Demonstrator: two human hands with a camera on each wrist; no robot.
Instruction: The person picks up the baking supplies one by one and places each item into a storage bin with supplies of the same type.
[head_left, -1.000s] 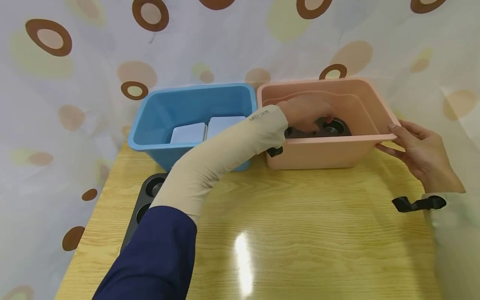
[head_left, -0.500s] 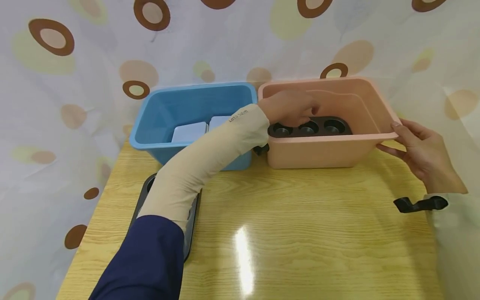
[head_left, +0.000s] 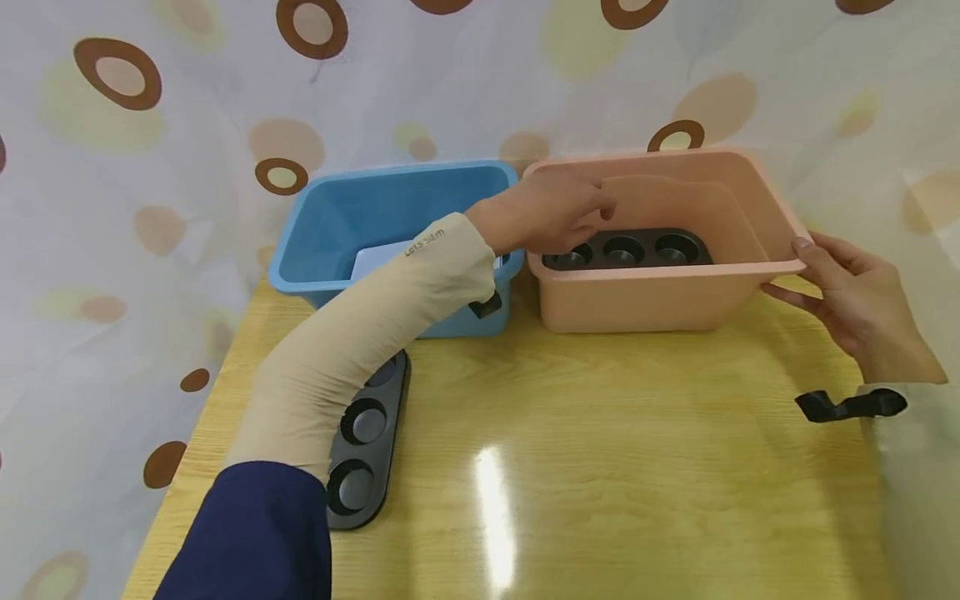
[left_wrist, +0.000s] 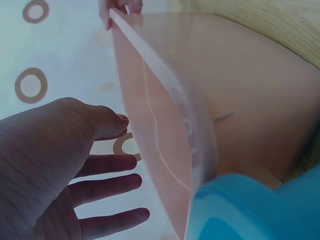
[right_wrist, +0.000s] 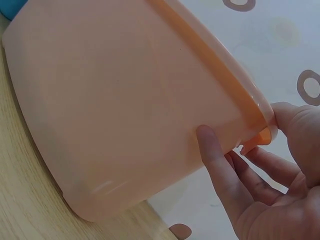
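Observation:
My left hand [head_left: 543, 212] hovers over the left end of the pink plastic bin [head_left: 630, 302], close to where it meets the blue bin [head_left: 322, 287]. Its fingers are loosely extended and hold nothing; the left wrist view shows them apart from the bin. A dark muffin tin [head_left: 651, 248] lies inside the pink bin, its left part behind my hand. At the bin's right corner, my right hand [head_left: 862, 308] grips the rim, thumb on top and fingers below. The right wrist view shows a finger [right_wrist: 216, 150] against the outer wall.
A second dark muffin tin [head_left: 375, 450] lies on the wooden table [head_left: 615, 450], partly covered by my left sleeve. Inside the blue bin a pale, flat-topped item [head_left: 369, 258] is partly hidden by the forearm. A patterned cloth [head_left: 450, 75] hangs behind the bins.
My left hand has moved left and up, away from the muffin tin in the pink bin, uncovering more of it. The right hand keeps its grip on the rim.

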